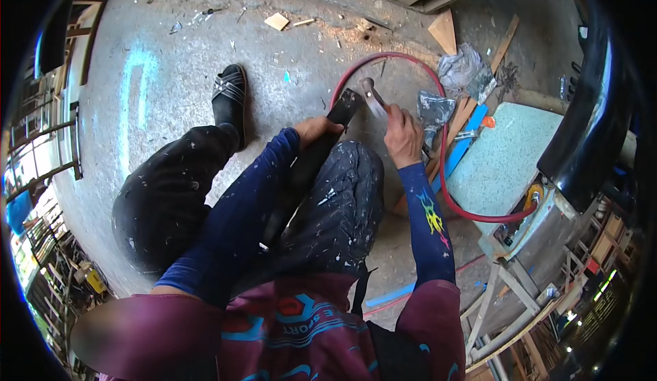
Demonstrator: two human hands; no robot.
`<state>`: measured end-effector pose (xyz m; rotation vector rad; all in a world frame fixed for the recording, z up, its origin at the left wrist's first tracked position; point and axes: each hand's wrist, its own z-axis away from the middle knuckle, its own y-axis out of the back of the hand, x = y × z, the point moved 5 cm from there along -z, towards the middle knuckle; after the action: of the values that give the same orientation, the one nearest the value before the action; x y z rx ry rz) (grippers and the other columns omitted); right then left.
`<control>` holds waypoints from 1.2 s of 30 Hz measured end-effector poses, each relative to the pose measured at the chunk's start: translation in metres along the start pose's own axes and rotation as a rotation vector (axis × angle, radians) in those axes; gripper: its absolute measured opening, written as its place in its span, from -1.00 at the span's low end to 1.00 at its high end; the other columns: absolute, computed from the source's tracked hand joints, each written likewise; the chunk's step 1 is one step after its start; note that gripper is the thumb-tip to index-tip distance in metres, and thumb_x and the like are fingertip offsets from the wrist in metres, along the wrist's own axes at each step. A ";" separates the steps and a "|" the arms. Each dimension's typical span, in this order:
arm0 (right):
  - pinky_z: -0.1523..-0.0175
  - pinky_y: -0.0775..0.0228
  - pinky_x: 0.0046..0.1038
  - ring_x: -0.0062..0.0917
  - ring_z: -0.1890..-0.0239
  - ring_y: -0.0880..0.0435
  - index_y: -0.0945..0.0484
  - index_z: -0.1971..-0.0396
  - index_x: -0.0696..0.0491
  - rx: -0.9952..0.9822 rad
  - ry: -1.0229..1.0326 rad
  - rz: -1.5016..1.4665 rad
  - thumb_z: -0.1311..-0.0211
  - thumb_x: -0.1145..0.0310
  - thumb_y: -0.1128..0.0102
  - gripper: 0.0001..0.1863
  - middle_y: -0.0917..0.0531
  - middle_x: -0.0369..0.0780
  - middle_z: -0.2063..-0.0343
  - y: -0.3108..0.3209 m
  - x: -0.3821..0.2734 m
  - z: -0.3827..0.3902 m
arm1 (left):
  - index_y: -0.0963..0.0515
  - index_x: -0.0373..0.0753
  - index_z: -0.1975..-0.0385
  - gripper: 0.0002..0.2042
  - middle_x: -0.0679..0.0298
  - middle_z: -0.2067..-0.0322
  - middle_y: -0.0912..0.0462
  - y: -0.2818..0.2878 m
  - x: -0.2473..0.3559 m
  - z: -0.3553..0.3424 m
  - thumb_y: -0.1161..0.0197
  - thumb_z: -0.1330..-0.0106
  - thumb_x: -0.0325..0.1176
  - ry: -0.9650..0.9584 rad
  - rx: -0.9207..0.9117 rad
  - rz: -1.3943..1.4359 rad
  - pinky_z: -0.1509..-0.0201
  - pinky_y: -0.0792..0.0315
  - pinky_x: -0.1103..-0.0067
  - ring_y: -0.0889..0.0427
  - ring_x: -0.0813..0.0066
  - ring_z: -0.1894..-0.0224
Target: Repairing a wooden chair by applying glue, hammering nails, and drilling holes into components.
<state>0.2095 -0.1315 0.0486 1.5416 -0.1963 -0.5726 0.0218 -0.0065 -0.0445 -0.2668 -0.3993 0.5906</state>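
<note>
The left hand (317, 130) grips a long, dark, flat bar (347, 105) slanting between the legs; its near part is hard to tell from the black trousers (345, 189). To its right, the right hand (403, 137) clasps a metal-headed hammer (374, 102), its handle mostly hidden by fingers. The curved red rubber hose (443, 169) disappears behind the bar's far end.

The hammer (374, 100) looked like bare metal, shiny below its head. The black bar (347, 106) was matt and scuffed at its end. The concrete floor (181, 35) looked rough and dusty, the red hose (392, 55) smooth and rubbery. The curved black panel (590, 128) was glossy, the triangular wood offcut (443, 31) raw, the trousers (345, 196) paint-flecked matt cloth.
</note>
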 end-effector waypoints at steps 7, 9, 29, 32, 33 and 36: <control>0.31 -0.40 -0.19 -0.22 0.33 -0.62 -0.46 -0.02 -0.01 0.183 0.388 -0.089 -0.26 0.40 -0.09 -0.68 -0.51 -0.16 0.40 -0.001 -0.025 0.015 | -0.63 -0.33 0.07 -0.63 0.12 0.21 -0.75 -0.011 -0.004 0.009 -0.18 -0.38 -0.12 0.003 0.013 0.013 0.02 -0.53 0.42 -0.71 0.31 0.29; 0.29 -0.42 -0.20 -0.25 0.31 -0.63 -0.45 -0.05 -0.01 -0.143 0.151 0.115 -0.23 0.44 -0.08 -0.64 -0.52 -0.19 0.37 -0.030 -0.012 0.008 | -0.63 -0.33 0.06 -0.63 0.13 0.19 -0.74 -0.013 -0.009 0.011 -0.17 -0.37 -0.15 0.116 -0.042 0.096 0.02 -0.54 0.42 -0.71 0.31 0.24; 0.33 -0.49 -0.07 -0.03 0.40 -0.67 -0.48 0.04 -0.02 0.110 0.222 -0.200 -0.30 0.33 -0.11 -0.75 -0.63 -0.07 0.38 0.027 -0.027 0.026 | -0.63 -0.29 0.16 -0.63 0.15 0.33 -0.71 -0.014 -0.009 0.017 -0.25 -0.34 -0.06 0.070 -0.006 0.029 0.16 -0.53 0.43 -0.66 0.30 0.39; 0.32 -0.50 -0.06 -0.02 0.40 -0.68 -0.49 0.08 0.01 0.029 0.113 -0.186 -0.35 0.31 -0.11 -0.80 -0.67 -0.03 0.35 0.025 -0.022 0.014 | -0.61 -0.27 0.19 -0.61 0.16 0.37 -0.70 -0.022 -0.004 0.027 -0.25 -0.32 -0.01 0.076 0.000 -0.012 0.22 -0.52 0.41 -0.64 0.30 0.45; 0.31 -0.49 -0.06 -0.01 0.40 -0.68 -0.50 0.08 0.02 -0.023 0.030 -0.107 -0.38 0.31 -0.10 -0.80 -0.67 -0.03 0.36 0.019 -0.018 0.009 | -0.61 -0.27 0.19 -0.61 0.16 0.37 -0.70 -0.024 -0.002 0.029 -0.25 -0.32 -0.01 0.059 0.015 -0.013 0.22 -0.52 0.41 -0.64 0.30 0.45; 0.31 -0.48 -0.02 0.02 0.37 -0.68 -0.49 0.09 0.03 0.016 0.012 -0.268 -0.45 0.24 -0.03 -0.79 -0.69 0.01 0.38 0.010 -0.019 -0.004 | -0.61 -0.25 0.24 -0.62 0.19 0.44 -0.66 -0.020 -0.007 0.030 -0.26 -0.32 0.00 0.069 0.072 -0.042 0.29 -0.52 0.39 -0.61 0.32 0.48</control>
<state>0.1972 -0.1202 0.0622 1.5974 0.0162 -0.7738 0.0135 -0.0228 -0.0124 -0.2091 -0.3154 0.5521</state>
